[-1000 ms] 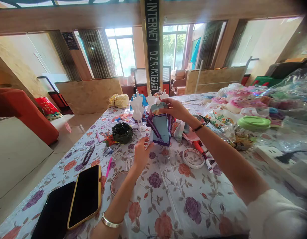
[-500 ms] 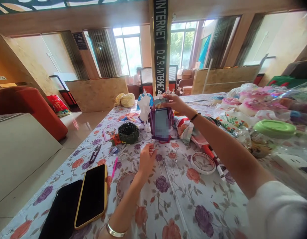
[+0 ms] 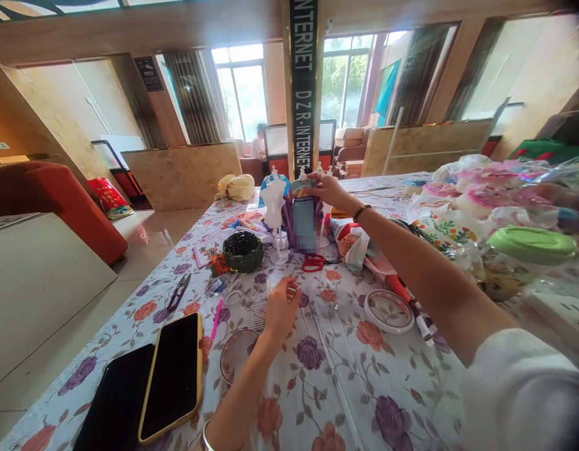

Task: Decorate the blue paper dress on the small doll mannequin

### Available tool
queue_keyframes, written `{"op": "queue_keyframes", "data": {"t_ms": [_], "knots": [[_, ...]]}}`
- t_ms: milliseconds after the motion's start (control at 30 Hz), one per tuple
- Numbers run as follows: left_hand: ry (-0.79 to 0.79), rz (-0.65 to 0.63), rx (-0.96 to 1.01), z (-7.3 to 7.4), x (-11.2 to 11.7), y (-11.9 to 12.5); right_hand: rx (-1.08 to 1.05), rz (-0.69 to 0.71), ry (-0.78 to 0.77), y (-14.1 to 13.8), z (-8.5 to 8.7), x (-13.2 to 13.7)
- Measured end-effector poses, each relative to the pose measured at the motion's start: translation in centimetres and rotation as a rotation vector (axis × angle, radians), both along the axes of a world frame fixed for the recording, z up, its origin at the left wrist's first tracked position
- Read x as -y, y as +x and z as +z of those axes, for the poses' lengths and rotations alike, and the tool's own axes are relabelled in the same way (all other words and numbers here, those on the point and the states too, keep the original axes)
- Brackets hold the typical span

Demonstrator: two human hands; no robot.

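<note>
Right hand [image 3: 327,188] grip pinching dressed mannequin [image 3: 304,220] top; left hand [image 3: 280,307] loosely open below

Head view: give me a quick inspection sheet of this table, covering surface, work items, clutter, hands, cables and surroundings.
Surface: long table under a floral tablecloth.
Work items: small mannequin dressed in a blue and purple garment; bare white mini mannequin beside it on its stand.
Clutter: dark green woven basket, red-handled scissors, black thread snips, two phones, one in a yellow case, one black, round patterned dishes, green-lidded jar, bagged colourful goods at the right.
Hands: right hand grips the top of the dressed mannequin; left hand hovers over the cloth, fingers loosely curled, holding nothing visible.
Cables: nothing seen.
Surroundings: windows, wooden partitions, red sofa, a person seated far back.
</note>
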State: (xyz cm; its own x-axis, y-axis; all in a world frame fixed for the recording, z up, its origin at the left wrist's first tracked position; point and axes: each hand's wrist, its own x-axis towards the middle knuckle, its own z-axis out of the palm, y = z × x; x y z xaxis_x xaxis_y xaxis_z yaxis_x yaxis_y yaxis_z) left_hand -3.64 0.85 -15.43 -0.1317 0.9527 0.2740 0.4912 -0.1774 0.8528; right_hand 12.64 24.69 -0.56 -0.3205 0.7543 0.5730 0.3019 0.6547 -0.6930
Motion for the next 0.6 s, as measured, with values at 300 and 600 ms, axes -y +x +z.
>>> {"op": "queue_keyframes", "data": {"t_ms": [300, 600], "knots": [[-0.032, -0.015, 0.009, -0.1, 0.1, 0.1, -0.013, -0.016, -0.047, -1.3, 0.0, -0.8], [-0.040, -0.023, -0.024, -0.3, -0.1, 0.0, 0.044, -0.036, -0.047, -1.2, -0.1, -0.2]]}}
